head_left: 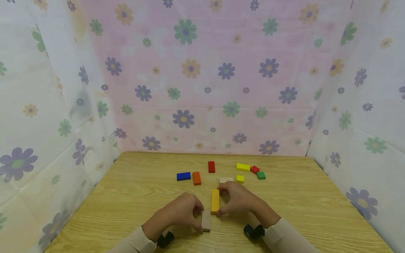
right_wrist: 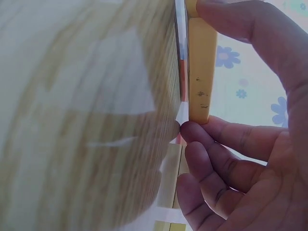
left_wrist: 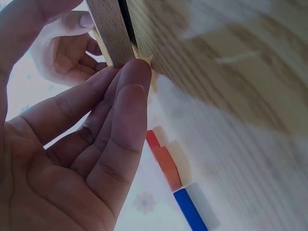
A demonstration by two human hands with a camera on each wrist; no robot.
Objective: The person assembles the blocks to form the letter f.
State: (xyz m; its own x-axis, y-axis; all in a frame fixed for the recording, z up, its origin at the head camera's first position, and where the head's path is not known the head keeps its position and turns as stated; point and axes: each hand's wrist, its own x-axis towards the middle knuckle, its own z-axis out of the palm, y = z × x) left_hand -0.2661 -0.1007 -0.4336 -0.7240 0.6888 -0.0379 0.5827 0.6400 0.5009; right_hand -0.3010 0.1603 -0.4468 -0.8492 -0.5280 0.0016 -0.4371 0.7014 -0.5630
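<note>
My left hand (head_left: pixel 181 212) pinches a plain wooden block (head_left: pixel 205 222) by its ends, thumb at the near one and fingers at the far one. In the left wrist view, fingertips press against the end of that flat wooden block. Just right of it and farther forward, an orange-yellow block (head_left: pixel 215 201) is pinched end to end by my right hand (head_left: pixel 239 200). The right wrist view shows this block's long side with small dark marks, the thumb at one end and fingertips at the other. Both blocks are close to the tabletop; whether they touch it, I cannot tell.
Behind my hands on the wooden table (head_left: pixel 142 189) lie a blue block (head_left: pixel 183 176), an orange block (head_left: pixel 197 178), a red block (head_left: pixel 211 167), a pale wooden block (head_left: pixel 226 180), a yellow cube (head_left: pixel 240 179), a long yellow block (head_left: pixel 243 167), a small red block (head_left: pixel 254 169) and a green block (head_left: pixel 261 175).
</note>
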